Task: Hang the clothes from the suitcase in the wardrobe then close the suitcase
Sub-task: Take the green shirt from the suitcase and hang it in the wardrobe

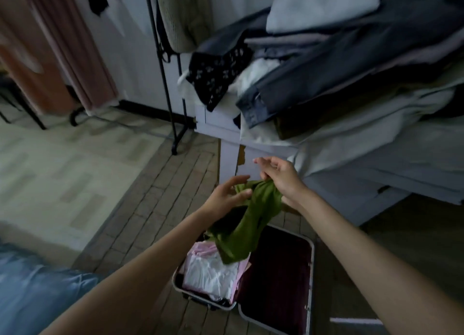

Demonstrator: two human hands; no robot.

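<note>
Both hands are up over the open suitcase (311,264) with a green garment (247,224) between them. The right hand (280,177) pinches a bunched top edge of it, with the other fingers spread loose, and the left hand (226,196) has its fingers curled onto the cloth from the other side; so each grip is closed on the garment, though the left one looks light. The garment hangs down in a twist, and its lower end lies on or just above the white clothes (211,272) and pink clothes (200,250) still packed in the left half of the case. That is the first risk, I think: lifting it further may drag a folded piece out with it and spill it onto the floor (155,196). The second is the hold itself. A pinch on a crumpled edge can slip, and the garment would drop back into the case. It is also too bunched to go on a hanger, and no hanger is in view near the hands. The rack (163,66) stands well apart to the left, beyond a bed (351,143) heaped with clothes, so a trailing end could catch on the way.
</note>
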